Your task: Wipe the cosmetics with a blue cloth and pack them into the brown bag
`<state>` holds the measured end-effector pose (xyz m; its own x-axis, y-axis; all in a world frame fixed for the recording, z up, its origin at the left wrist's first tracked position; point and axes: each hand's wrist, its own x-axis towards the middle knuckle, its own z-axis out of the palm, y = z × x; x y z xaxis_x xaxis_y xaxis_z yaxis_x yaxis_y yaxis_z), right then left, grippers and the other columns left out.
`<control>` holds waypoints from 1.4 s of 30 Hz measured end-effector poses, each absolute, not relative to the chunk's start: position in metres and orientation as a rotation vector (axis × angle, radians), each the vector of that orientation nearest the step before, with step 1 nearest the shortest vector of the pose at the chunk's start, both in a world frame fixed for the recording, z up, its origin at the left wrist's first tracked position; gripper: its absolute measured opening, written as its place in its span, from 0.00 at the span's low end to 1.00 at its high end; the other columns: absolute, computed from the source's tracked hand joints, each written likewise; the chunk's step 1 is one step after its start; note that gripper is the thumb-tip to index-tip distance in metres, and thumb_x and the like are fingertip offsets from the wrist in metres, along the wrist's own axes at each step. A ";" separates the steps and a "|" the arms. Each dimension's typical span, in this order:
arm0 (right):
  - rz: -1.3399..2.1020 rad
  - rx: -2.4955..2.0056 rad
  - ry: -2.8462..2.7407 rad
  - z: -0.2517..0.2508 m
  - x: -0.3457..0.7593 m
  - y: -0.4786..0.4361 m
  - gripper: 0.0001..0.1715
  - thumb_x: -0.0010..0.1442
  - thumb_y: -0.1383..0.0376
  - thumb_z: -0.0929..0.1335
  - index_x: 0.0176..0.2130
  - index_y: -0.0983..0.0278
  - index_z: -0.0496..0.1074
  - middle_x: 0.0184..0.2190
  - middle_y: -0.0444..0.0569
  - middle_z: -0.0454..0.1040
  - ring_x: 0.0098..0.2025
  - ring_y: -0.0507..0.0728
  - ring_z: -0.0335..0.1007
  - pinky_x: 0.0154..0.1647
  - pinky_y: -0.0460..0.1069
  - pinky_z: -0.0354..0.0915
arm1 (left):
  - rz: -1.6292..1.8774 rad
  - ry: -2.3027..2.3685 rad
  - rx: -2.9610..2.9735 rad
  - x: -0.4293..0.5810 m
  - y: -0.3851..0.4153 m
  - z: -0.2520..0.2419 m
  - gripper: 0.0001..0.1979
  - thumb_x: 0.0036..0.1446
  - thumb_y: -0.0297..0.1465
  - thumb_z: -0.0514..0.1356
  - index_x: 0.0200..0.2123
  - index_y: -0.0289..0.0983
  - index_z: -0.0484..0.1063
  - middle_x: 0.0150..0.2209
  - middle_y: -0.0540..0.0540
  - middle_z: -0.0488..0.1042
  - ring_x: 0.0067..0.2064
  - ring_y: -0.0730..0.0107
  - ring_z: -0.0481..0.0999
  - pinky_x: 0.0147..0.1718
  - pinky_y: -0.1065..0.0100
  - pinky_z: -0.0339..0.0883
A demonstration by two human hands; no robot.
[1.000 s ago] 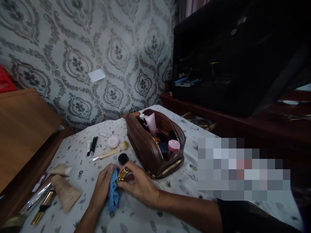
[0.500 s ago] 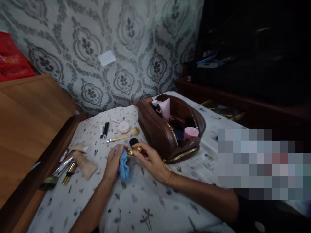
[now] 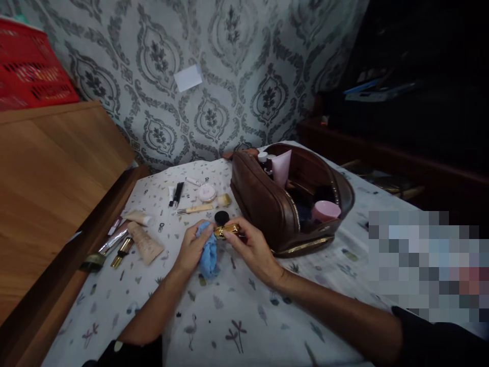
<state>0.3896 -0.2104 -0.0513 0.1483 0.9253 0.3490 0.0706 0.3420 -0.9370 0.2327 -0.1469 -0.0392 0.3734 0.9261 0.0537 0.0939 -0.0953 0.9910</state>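
- The printed tablecloth [image 3: 244,326] covers the surface where both hands work.
- A brown leather pouch [image 3: 267,204] sits unzipped just beyond the hands, with a pink jar [image 3: 326,210] and a pink tube [image 3: 281,167] inside.
- The right hand [image 3: 254,248] pinches a gold tube [image 3: 226,231] between thumb and fingertips, holding it level just above the cloth-covered table, near the pouch's front.
- The left hand [image 3: 194,247] is closed around a bunched blue cloth [image 3: 209,254], which is pressed against the gold tube's left end.
- A beige tube [image 3: 145,243] lies flat, well to the left.
- A black cap [image 3: 221,217] rests just behind the gold tube.
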 end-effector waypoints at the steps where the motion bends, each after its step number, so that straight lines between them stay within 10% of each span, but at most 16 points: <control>1: 0.810 -1.051 -1.275 -0.051 0.390 -0.211 0.15 0.64 0.52 0.66 0.37 0.62 0.68 0.28 0.44 0.68 0.32 0.53 0.64 0.34 0.47 0.63 | 0.912 0.958 1.478 0.233 -0.147 -0.039 0.22 0.52 0.50 0.65 0.31 0.34 0.75 0.23 0.53 0.67 0.25 0.77 0.63 0.26 0.74 0.58; 16: 0.820 -1.083 -1.341 -0.059 0.388 -0.208 0.21 0.59 0.52 0.70 0.46 0.63 0.71 0.34 0.47 0.73 0.35 0.55 0.69 0.37 0.49 0.66 | 0.927 0.961 1.106 0.244 -0.151 -0.047 0.26 0.41 0.53 0.70 0.27 0.34 0.72 0.20 0.55 0.67 0.22 0.79 0.64 0.23 0.75 0.60; 23: 0.826 -1.078 -1.348 -0.066 0.389 -0.202 0.19 0.59 0.53 0.70 0.43 0.64 0.72 0.40 0.50 0.74 0.42 0.57 0.70 0.45 0.52 0.67 | 0.944 1.054 1.448 0.238 -0.151 -0.046 0.26 0.53 0.56 0.61 0.29 0.36 0.74 0.25 0.51 0.70 0.29 0.72 0.69 0.30 0.72 0.64; 33: 0.932 -1.181 -1.418 -0.056 0.387 -0.207 0.08 0.55 0.63 0.67 0.28 0.62 0.63 0.23 0.39 0.60 0.28 0.50 0.56 0.28 0.45 0.55 | 1.073 0.847 1.749 0.226 -0.162 -0.020 0.23 0.61 0.43 0.60 0.57 0.44 0.69 0.47 0.46 0.74 0.47 0.66 0.74 0.45 0.71 0.66; 42: 0.910 -1.248 -1.426 -0.051 0.389 -0.210 0.09 0.53 0.62 0.70 0.35 0.62 0.68 0.23 0.38 0.62 0.26 0.50 0.57 0.28 0.46 0.54 | 0.960 1.039 1.798 0.228 -0.157 -0.021 0.10 0.56 0.38 0.63 0.37 0.38 0.75 0.33 0.49 0.75 0.37 0.66 0.74 0.37 0.71 0.66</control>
